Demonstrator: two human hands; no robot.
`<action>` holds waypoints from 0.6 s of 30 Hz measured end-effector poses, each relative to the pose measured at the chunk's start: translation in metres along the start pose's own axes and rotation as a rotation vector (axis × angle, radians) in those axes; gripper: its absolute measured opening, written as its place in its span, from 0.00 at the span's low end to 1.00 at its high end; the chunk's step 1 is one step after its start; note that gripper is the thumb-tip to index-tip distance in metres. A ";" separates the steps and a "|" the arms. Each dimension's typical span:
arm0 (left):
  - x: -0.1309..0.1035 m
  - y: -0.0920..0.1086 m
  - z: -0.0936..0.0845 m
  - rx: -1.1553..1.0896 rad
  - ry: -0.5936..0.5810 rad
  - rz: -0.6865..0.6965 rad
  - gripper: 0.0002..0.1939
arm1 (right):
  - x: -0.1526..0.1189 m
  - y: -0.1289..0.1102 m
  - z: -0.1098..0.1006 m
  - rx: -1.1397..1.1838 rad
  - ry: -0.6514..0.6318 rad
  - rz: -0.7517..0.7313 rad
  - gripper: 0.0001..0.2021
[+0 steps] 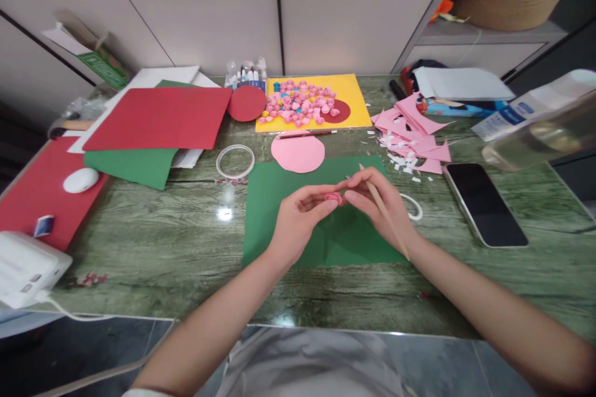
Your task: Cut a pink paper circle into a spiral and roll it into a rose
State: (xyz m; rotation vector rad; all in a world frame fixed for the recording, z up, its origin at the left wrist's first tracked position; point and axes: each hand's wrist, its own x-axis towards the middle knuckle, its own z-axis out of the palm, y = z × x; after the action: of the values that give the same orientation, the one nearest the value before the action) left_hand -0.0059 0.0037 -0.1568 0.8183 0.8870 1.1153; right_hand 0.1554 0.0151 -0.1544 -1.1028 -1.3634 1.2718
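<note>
Between the fingertips of my left hand [302,218] is a small pink paper roll [333,198]. My right hand [379,201] has its fingertips at the right side of the roll, and a thin wooden stick [384,211] is held in it, slanting down toward the wrist. Both hands are over a green paper sheet [274,239]. Just beyond them lies a pink paper circle [298,153] with a dark pencil [307,133] at its top edge. Many small pink rolls [302,102] are piled on a yellow sheet [356,99] farther back.
Tape rolls [235,162] [413,206] lie on both sides of the green sheet. Pink scraps [414,133] and a phone [485,205] are at the right. Red sheets [158,118], a white mouse [81,180] and a white charger [30,267] are at the left.
</note>
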 end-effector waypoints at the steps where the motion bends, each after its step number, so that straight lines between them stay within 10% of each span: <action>1: 0.000 0.000 0.000 0.007 0.012 -0.007 0.10 | 0.000 0.000 0.000 -0.002 -0.004 -0.002 0.10; 18: -0.003 0.007 0.000 0.255 0.061 0.008 0.11 | -0.003 0.005 0.003 0.044 -0.129 0.047 0.13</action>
State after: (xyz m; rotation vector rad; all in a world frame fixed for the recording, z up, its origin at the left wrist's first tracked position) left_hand -0.0095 0.0025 -0.1500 1.0017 1.0930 1.0511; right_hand 0.1528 0.0124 -0.1593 -1.0432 -1.4048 1.4220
